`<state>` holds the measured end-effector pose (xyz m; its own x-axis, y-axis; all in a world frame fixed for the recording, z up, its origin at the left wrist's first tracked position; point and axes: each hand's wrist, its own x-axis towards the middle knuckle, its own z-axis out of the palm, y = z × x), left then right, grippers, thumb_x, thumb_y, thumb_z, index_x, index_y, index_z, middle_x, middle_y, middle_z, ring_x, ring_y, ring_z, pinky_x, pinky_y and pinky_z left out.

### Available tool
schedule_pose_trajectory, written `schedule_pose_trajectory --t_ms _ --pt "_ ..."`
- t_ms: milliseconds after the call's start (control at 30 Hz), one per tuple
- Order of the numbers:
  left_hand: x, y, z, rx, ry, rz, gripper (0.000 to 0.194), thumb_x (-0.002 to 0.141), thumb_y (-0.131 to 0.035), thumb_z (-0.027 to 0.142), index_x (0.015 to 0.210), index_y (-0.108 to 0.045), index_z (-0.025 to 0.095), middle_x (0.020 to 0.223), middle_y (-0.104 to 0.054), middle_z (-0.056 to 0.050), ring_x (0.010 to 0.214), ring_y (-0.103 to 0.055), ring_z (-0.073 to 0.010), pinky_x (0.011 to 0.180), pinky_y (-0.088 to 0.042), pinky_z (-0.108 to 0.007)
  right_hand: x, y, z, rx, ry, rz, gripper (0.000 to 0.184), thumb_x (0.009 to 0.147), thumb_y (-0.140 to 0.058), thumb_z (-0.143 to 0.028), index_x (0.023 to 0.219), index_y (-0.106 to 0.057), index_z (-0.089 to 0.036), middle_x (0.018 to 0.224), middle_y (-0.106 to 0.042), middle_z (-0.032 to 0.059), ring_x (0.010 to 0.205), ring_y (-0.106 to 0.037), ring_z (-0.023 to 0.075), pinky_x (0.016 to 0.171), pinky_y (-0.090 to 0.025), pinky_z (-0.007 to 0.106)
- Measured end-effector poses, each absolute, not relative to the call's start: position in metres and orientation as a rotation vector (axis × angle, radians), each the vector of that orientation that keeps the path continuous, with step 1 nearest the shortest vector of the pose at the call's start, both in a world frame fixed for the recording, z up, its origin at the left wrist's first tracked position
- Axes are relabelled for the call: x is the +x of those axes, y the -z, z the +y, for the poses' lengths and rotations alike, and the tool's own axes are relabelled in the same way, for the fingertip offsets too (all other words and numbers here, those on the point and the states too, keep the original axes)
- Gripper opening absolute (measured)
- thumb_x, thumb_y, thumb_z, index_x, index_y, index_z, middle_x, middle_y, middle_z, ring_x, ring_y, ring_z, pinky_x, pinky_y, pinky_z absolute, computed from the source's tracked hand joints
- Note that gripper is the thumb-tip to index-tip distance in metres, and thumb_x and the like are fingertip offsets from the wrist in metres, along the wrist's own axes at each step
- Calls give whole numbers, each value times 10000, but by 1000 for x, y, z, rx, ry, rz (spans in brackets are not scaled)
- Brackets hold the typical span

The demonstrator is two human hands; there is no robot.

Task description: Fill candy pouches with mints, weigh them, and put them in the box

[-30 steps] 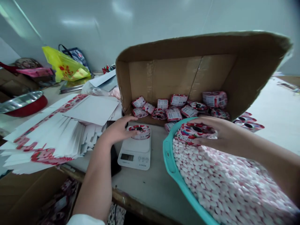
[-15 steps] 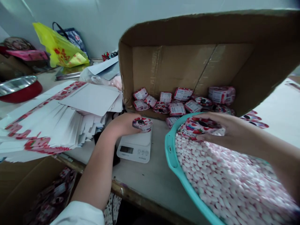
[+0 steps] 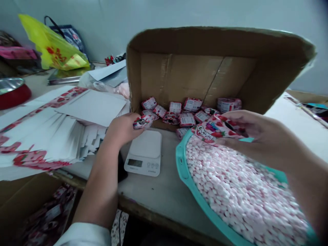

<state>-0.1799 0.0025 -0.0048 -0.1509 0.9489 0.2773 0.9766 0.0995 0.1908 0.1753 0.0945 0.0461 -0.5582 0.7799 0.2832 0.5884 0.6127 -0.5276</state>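
My left hand [image 3: 123,128] is closed around a small strawberry-printed candy box [image 3: 143,121], held above the back left of a white kitchen scale [image 3: 145,153]. Nothing rests on the scale's plate; the digits on its display are too faint to read. In my right hand [image 3: 256,131] is a larger-looking strawberry-printed candy box [image 3: 212,129], gripped from its right end over a turquoise basin [image 3: 183,167]. White and pink candies [image 3: 238,191] fill the basin. Whether the box in my right hand contains candies is hidden.
A cardboard box [image 3: 184,75] lies on its side behind, with several printed candy boxes [image 3: 186,119] inside. Flat printed cartons [image 3: 51,130] are stacked at left. A yellow bag [image 3: 55,48] and red bowl [image 3: 14,94] stand farther back. Below left, another carton holds candy boxes [image 3: 52,212].
My left hand has lifted its candy box off the scale, up and to the left. My right hand has raised its candy box from the candies. The view has shifted slightly.
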Motion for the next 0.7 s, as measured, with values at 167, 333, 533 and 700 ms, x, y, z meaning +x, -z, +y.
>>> schedule_pose_trajectory --t_ms 167,333,533,700 --pt "-194 2 -7 -1554 945 -2114 334 766 -752 412 1001 -674 189 985 -717 -73 943 -671 -261 777 -486 -311 91 -67 73 -997 -484 -2661 518 733 -756 -596 1164 -683 -318 1066 -746 44 883 -704 303 701 -543 396" --pt "-200 5 -10 -1377 1181 -2046 421 756 -785 395 1094 -650 183 1022 -739 -59 948 -685 -239 835 -515 -308 1 -32 78 -816 -461 -3005 561 769 -777 -441 1282 -644 -256 1198 -735 66 1070 -689 318 847 -543 380" --pt "-184 9 -5 -1586 1468 -1988 467 791 -774 430 1168 -641 190 1041 -757 -54 942 -715 -227 824 -547 -297 -5 -16 104 -851 -824 -2866 863 732 -769 -601 1439 -486 -193 1326 -661 165 1139 -667 351 952 -548 481" --pt "-149 16 0 -1940 1669 -1774 575 842 -712 588 1239 -619 183 1135 -744 -82 1010 -716 -224 852 -563 -290 25 -36 89 -640 -1868 -1964 668 768 -707 -699 1271 -572 -280 1291 -671 83 1055 -689 247 893 -601 438"
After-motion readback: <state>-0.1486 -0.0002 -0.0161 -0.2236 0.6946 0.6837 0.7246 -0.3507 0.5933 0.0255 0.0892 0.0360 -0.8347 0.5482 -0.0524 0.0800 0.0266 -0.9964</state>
